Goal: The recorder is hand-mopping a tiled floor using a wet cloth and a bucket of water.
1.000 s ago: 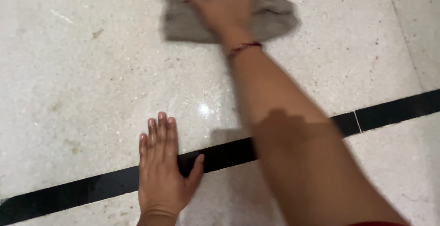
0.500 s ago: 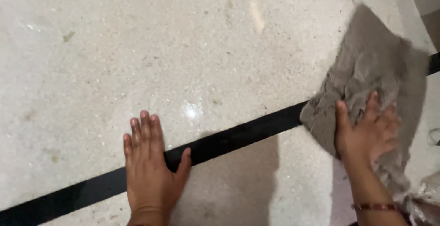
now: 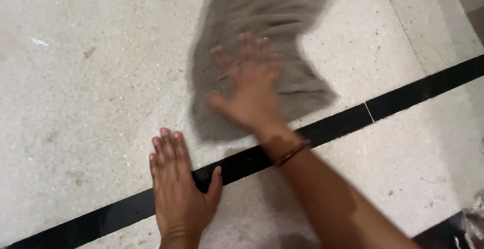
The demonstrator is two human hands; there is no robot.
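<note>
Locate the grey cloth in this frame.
The grey cloth lies flat on the pale floor, upper centre of the head view, under the right hand, just beyond the black strip.

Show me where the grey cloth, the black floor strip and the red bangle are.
grey cloth (image 3: 267, 12), head view, upper part above the fingers.
black floor strip (image 3: 418, 88), head view, right stretch of the strip.
red bangle (image 3: 291, 154), head view, on the right wrist.
</note>
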